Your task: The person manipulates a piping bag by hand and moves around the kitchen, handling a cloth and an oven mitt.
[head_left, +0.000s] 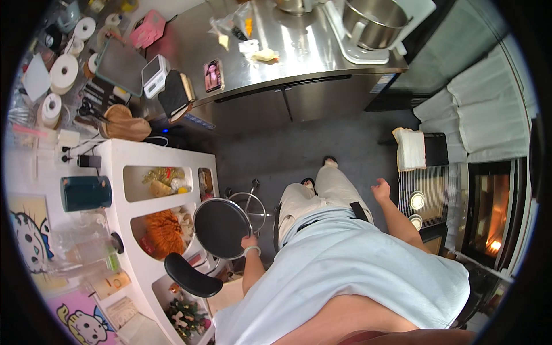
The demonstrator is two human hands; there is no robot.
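Note:
A swivel stool with a round black seat (221,229), a chrome base and a curved black backrest stands at my left side. My left hand (249,242) is closed on the rim of its seat, with a pale bracelet at the wrist. On the other side, my right hand (379,190) hangs free with loosely bent fingers and nothing in it. Just right of that hand is a wire rack (422,187) bearing two round, pale-topped items (417,200). A folded white cloth (410,149) lies at the rack's far end.
A steel counter (276,54) runs across the far side, with a phone (213,75), a stand mixer (374,29) and a scale (154,76). White shelving (155,213) lines the left. A glowing oven (489,207) stands at the right, near white curtains (486,103).

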